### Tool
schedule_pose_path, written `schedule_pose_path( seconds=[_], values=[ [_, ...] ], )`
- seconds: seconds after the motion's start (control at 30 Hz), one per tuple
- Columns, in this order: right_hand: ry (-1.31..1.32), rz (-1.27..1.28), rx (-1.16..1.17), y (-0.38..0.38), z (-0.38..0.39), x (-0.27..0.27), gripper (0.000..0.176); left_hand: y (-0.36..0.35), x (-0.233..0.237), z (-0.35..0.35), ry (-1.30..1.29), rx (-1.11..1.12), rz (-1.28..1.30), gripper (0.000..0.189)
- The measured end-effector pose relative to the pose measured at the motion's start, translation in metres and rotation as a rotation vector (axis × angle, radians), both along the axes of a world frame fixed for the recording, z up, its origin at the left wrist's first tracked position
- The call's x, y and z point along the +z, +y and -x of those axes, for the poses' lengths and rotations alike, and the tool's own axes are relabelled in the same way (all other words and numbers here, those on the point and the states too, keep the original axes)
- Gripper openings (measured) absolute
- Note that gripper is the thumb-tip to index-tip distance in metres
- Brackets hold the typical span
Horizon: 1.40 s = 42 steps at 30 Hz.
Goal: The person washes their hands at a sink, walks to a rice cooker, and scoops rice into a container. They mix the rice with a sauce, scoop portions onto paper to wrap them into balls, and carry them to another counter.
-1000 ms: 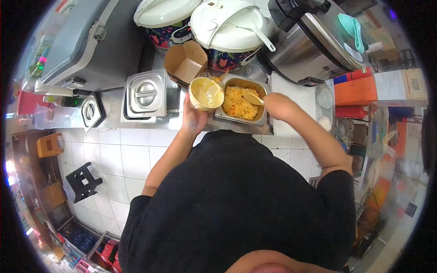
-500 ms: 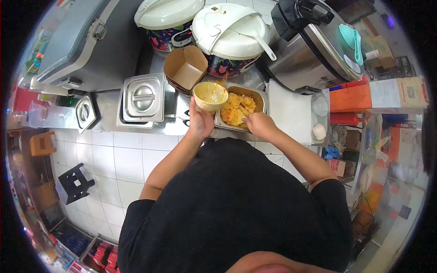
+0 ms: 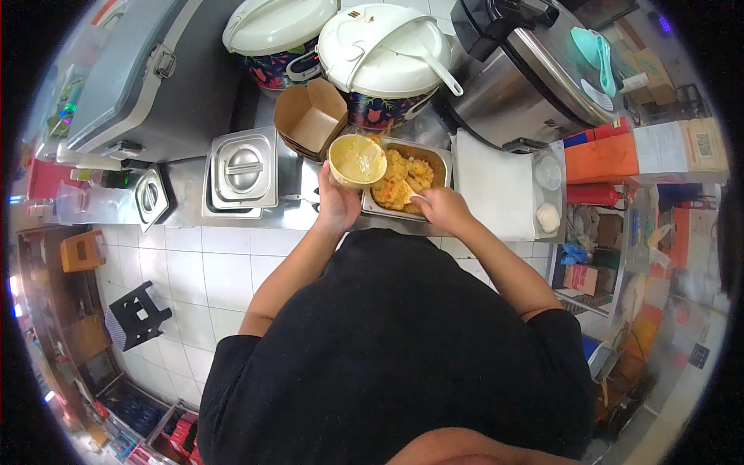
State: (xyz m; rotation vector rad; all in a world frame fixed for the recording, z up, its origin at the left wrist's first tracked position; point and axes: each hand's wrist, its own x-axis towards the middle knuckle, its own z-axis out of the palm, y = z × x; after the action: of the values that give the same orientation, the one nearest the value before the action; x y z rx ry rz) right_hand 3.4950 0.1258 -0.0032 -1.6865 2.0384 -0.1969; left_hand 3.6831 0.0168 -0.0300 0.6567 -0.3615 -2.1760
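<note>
My left hand holds a paper bowl tilted, its inside smeared yellow, over the left edge of a steel pan. Chunky yellow-orange food with red bits lies in the pan. My right hand is closed round the handle of a utensil at the pan's front right; its end is down in the food. Stacked brown paper boxes stand just behind the bowl.
Lidded steel pan to the left, beside a grey cooler. Behind are floral pots with white lids and a large steel cooker. White paper lies right of the food pan. A black stool stands on the floor.
The bowl has tipped so that more of its inside faces the camera. My right hand and the utensil have shifted slightly within the pan. The whole view has moved a little.
</note>
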Motion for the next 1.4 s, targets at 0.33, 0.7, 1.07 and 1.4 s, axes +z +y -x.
schedule_pose_path(
  seconds=[0.33,0.7,1.07,1.4],
  values=[
    [-0.184,0.060,-0.062,0.021,0.030,0.004,0.033,-0.008,0.020,-0.012,-0.287,-0.016,0.235,0.041],
    [-0.013,0.151,-0.143,0.032,0.008,0.038,0.032,0.022,0.035,0.037,-1.046,-0.370,1.346,0.054],
    [0.258,0.322,0.014,0.029,-0.016,0.086,0.031,0.020,0.012,0.042,-0.375,-0.231,0.650,0.056],
    [-0.544,0.248,-0.232,0.023,0.050,0.061,0.028,0.016,0.013,0.019,0.089,-0.325,0.222,0.048]
  ],
)
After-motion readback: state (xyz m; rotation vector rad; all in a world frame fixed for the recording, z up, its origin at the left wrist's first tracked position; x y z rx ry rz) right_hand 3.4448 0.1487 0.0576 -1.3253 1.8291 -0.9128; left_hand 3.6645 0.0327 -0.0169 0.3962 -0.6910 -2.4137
